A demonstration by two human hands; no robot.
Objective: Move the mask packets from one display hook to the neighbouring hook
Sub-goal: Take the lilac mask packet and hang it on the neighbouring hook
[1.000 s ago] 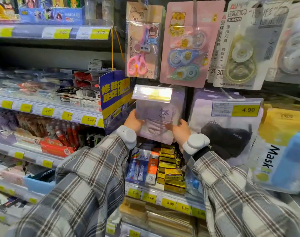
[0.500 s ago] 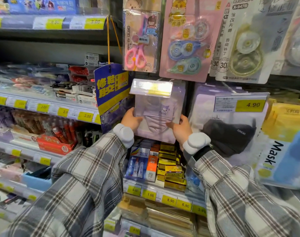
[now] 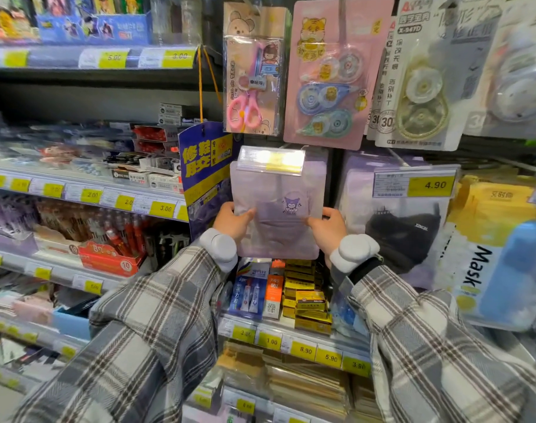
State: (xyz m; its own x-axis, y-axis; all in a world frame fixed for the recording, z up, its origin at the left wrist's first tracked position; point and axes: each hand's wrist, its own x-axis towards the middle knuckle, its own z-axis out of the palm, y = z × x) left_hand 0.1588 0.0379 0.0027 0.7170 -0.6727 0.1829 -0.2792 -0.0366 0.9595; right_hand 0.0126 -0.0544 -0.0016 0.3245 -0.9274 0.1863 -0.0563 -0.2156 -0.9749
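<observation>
A pale purple mask packet point(image 3: 279, 206) with a small cartoon figure hangs in the middle of the display, under a glossy price tag point(image 3: 271, 160) at the hook's tip. My left hand point(image 3: 233, 222) grips its left edge and my right hand point(image 3: 327, 228) grips its right edge, thumbs on the front. More purple packets sit behind it. On the neighbouring hook to the right hangs a purple packet with a black mask point(image 3: 398, 227) under a 4.90 price tag point(image 3: 416, 184). The hook rods are mostly hidden by the packets.
Yellow and blue mask packets point(image 3: 502, 261) hang at the far right. Scissors point(image 3: 251, 74) and correction-tape cards point(image 3: 334, 77) hang just above. A blue and yellow sign point(image 3: 202, 166) dangles at the left. Shelves with glue, small boxes and yellow price labels point(image 3: 303, 349) lie below.
Both hands stay on the purple packet's sides. The packet has shifted slightly lower and toward me; the camera view has wobbled a little.
</observation>
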